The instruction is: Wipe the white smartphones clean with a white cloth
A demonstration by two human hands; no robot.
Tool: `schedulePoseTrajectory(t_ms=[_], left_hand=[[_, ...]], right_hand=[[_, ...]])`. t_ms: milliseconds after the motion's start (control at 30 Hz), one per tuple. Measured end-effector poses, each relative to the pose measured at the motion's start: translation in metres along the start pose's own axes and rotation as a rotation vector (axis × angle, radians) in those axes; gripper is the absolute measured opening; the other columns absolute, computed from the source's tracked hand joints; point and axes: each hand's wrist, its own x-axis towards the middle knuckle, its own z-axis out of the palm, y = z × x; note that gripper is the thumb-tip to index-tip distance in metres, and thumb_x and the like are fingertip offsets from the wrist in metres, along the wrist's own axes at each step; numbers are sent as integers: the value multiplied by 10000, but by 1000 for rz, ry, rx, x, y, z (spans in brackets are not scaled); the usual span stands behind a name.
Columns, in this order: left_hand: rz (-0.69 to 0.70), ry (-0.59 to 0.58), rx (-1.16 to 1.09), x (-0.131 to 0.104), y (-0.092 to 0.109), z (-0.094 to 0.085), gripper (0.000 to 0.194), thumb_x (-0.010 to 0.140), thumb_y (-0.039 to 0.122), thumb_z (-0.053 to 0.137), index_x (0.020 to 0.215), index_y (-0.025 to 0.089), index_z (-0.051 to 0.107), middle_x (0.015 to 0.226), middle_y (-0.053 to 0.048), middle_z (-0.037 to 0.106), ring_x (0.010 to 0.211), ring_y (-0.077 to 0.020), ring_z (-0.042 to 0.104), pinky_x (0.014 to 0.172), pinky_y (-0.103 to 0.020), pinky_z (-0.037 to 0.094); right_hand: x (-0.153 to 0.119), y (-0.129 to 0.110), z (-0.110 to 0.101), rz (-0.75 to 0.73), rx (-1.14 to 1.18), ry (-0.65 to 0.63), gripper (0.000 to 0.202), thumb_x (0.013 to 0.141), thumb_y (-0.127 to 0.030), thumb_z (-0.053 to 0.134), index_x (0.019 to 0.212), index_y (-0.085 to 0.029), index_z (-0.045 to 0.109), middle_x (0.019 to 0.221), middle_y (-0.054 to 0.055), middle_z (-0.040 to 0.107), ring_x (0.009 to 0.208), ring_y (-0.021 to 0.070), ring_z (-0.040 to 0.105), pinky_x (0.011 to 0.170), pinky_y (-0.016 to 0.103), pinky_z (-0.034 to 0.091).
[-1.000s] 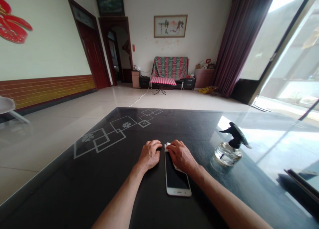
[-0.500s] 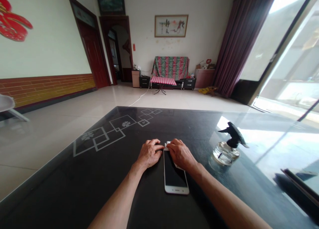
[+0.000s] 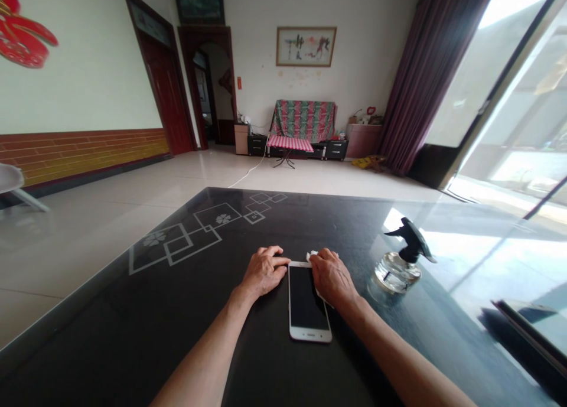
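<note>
A white-framed smartphone (image 3: 309,303) lies face up on the black table, its dark screen showing. At its upper left corner, my left hand (image 3: 266,270) holds it by the edge with bent index finger and thumb. My right hand (image 3: 333,277) is closed over a white tissue (image 3: 311,256) and rests along the phone's upper right edge. Bits of the tissue stick out past the fingertips and below the palm; the rest is hidden under the hand. To the right of this hand stands a clear spray bottle (image 3: 397,272) with a black trigger head.
The glossy black table (image 3: 177,312) bears a pale pattern of squares and flowers. A dark flat object (image 3: 527,330) lies at its right edge. Beyond are a small table with a checked cloth (image 3: 290,143), a white chair (image 3: 11,179) and a glass door with a purple curtain (image 3: 432,70).
My right hand has slid to the right with the tissue, from the phone's top edge to its right side. More of the screen shows. My left hand stays at the corner.
</note>
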Motion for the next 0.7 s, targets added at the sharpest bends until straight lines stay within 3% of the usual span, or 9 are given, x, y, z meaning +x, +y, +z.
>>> schedulePoseTrajectory(t_ms=[267, 467, 700], left_hand=[[1, -5, 1, 1, -2, 1, 284, 815, 203, 587, 1013, 348, 729, 1211, 18, 615, 1044, -215, 538, 957, -360, 436], [2, -6, 6, 1, -2, 2, 279, 818, 220, 592, 1019, 360, 725, 1218, 29, 611, 1058, -218, 528, 967, -365, 431], [5, -3, 10, 1, -1, 2, 295, 810, 197, 581, 1012, 350, 732, 1218, 28, 615, 1040, -223, 536, 957, -366, 438]], right_hand=[[-4, -9, -9, 122, -95, -58, 233, 897, -142, 447, 799, -163, 658, 892, 104, 596, 826, 211, 535, 738, 310, 330], [-7, -9, -13, 84, -96, -86, 234, 899, -127, 439, 801, -167, 647, 918, 94, 594, 844, 211, 521, 750, 306, 325], [-35, -14, -25, 26, -74, -110, 221, 906, -104, 434, 843, -180, 631, 927, 74, 584, 829, 195, 506, 749, 285, 337]])
